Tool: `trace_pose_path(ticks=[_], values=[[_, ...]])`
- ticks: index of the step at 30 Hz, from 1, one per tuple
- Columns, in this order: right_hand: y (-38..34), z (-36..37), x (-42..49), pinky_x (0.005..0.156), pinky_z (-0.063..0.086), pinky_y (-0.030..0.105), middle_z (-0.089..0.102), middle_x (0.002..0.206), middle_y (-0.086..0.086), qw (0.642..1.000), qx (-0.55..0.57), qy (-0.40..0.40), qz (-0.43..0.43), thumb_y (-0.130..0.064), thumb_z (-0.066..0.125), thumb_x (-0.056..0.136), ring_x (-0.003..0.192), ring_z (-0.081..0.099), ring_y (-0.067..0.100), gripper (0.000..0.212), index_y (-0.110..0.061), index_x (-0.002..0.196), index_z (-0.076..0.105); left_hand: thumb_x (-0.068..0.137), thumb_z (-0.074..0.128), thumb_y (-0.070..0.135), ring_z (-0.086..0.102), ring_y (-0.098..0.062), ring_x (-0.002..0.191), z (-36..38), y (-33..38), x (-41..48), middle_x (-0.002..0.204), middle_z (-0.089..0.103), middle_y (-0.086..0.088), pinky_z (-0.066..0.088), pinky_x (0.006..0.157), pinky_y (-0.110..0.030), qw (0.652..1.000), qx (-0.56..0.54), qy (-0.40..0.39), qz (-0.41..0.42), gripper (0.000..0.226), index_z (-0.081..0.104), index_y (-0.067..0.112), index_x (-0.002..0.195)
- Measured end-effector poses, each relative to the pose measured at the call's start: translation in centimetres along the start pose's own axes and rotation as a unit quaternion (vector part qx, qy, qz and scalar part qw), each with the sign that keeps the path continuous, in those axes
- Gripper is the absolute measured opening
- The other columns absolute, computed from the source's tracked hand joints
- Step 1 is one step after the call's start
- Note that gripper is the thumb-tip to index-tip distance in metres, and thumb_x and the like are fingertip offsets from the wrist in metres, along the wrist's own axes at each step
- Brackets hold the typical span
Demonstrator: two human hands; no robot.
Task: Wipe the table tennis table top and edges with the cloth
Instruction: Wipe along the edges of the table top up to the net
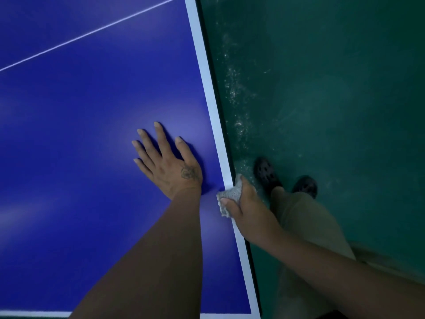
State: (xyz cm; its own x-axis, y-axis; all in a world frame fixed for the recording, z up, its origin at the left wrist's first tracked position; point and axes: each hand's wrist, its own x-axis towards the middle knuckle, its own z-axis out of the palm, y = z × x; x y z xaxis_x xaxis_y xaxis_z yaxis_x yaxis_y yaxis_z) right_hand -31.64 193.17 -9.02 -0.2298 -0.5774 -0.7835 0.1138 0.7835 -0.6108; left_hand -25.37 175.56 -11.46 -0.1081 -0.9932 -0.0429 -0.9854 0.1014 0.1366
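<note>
Right hand [243, 203] grips the cloth [230, 195] on the table [69, 134] edge, bunched under its fingers; left hand [170, 164] lies flat, fingers spread.

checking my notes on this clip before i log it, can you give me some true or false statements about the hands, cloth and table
1. The left hand lies flat, fingers spread, on the blue table top. True.
2. The left hand holds the cloth. False: the right hand grips it.
3. The cloth is at the table's white side edge. True.
4. The floor is red. False: it is green.
5. The person is barefoot. False: dark shoes show.
</note>
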Motion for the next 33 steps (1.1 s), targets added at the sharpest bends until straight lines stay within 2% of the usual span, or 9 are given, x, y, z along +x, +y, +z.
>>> trace_pose_path(ticks=[4, 8, 13, 17, 21, 26, 30, 33], values=[[-2.6, -0.1, 1.6, 0.091, 0.043, 0.033, 0.052, 0.142, 0.010, 0.999, 0.024, 0.037, 0.008, -0.048, 0.051, 0.108, 0.125, 0.058, 0.029, 0.065, -0.008, 0.156, 0.034, 0.113, 0.034, 0.051, 0.009, -0.024, 0.168, 0.1, 0.0, 0.0, 0.180, 0.017, 0.000, 0.006, 0.135, -0.052, 1.000, -0.005, 0.012, 0.006, 0.060, 0.030, 0.033, 0.170], [-8.1, -2.7, 7.4, 0.092, 0.048, 0.039, 0.052, 0.137, 0.012, 0.996, 0.031, 0.085, -0.017, -0.049, 0.051, 0.109, 0.117, 0.059, 0.031, 0.057, -0.007, 0.146, 0.041, 0.112, 0.041, 0.046, 0.014, -0.026, 0.167, 0.1, 0.1, 0.0, 0.179, 0.022, -0.003, 0.011, 0.134, -0.055, 1.000, -0.012, 0.023, 0.012, 0.059, 0.036, 0.029, 0.168], [-16.1, -7.5, 15.2, 0.083, 0.040, 0.035, 0.052, 0.138, 0.012, 0.995, 0.004, 0.095, -0.021, -0.057, 0.045, 0.109, 0.110, 0.060, 0.030, 0.059, -0.008, 0.141, 0.041, 0.110, 0.045, 0.042, 0.015, -0.028, 0.167, 0.1, 0.1, 0.1, 0.179, 0.024, -0.004, 0.014, 0.133, -0.057, 1.000, -0.009, 0.023, 0.009, 0.060, 0.039, 0.026, 0.168], [-19.6, -10.0, 18.4, 0.088, 0.040, 0.034, 0.051, 0.144, 0.013, 0.996, -0.011, 0.083, -0.023, -0.059, 0.044, 0.109, 0.118, 0.059, 0.029, 0.064, -0.007, 0.145, 0.039, 0.109, 0.047, 0.039, 0.014, -0.027, 0.167, 0.2, -0.3, 0.2, 0.179, 0.022, -0.003, 0.016, 0.133, -0.059, 1.000, -0.007, 0.018, 0.015, 0.061, 0.038, 0.025, 0.168], [-18.7, -11.2, 17.3, 0.101, 0.053, 0.043, 0.057, 0.138, 0.010, 0.999, -0.009, 0.020, -0.045, -0.059, 0.047, 0.107, 0.113, 0.065, 0.024, 0.060, -0.012, 0.143, 0.042, 0.107, 0.048, 0.038, 0.014, -0.030, 0.167, 0.2, -0.4, 0.1, 0.179, 0.022, -0.005, 0.018, 0.131, -0.062, 1.000, -0.005, 0.005, 0.022, 0.063, 0.038, 0.022, 0.168], [-16.0, -10.8, 14.5, 0.096, 0.055, 0.046, 0.060, 0.130, 0.009, 0.998, -0.052, -0.031, -0.014, -0.054, 0.051, 0.108, 0.106, 0.067, 0.025, 0.048, -0.017, 0.138, 0.043, 0.109, 0.045, 0.039, 0.012, -0.035, 0.167, -0.1, 0.1, 1.1, 0.179, 0.019, -0.011, 0.017, 0.129, -0.069, 0.999, 0.000, -0.028, 0.036, 0.064, 0.035, 0.019, 0.169], [-15.9, -9.4, 13.6, 0.102, 0.051, 0.046, 0.054, 0.141, 0.012, 0.998, -0.059, 0.004, 0.016, -0.051, 0.054, 0.107, 0.121, 0.062, 0.035, 0.059, -0.016, 0.150, 0.036, 0.113, 0.040, 0.042, 0.012, -0.037, 0.167, 0.6, 5.0, 10.2, 0.179, 0.019, -0.013, 0.015, 0.131, -0.065, 0.996, -0.004, -0.030, 0.088, 0.061, 0.034, 0.022, 0.169], [-17.3, -9.1, 14.4, 0.104, 0.049, 0.047, 0.051, 0.144, 0.011, 0.998, -0.042, 0.040, 0.015, -0.050, 0.056, 0.105, 0.127, 0.058, 0.035, 0.063, -0.012, 0.151, 0.035, 0.113, 0.034, 0.054, 0.009, -0.033, 0.167, 1.0, 10.4, 19.6, 0.180, 0.016, -0.008, 0.011, 0.133, -0.060, 0.995, 0.004, -0.011, 0.099, 0.064, 0.029, 0.027, 0.171]])
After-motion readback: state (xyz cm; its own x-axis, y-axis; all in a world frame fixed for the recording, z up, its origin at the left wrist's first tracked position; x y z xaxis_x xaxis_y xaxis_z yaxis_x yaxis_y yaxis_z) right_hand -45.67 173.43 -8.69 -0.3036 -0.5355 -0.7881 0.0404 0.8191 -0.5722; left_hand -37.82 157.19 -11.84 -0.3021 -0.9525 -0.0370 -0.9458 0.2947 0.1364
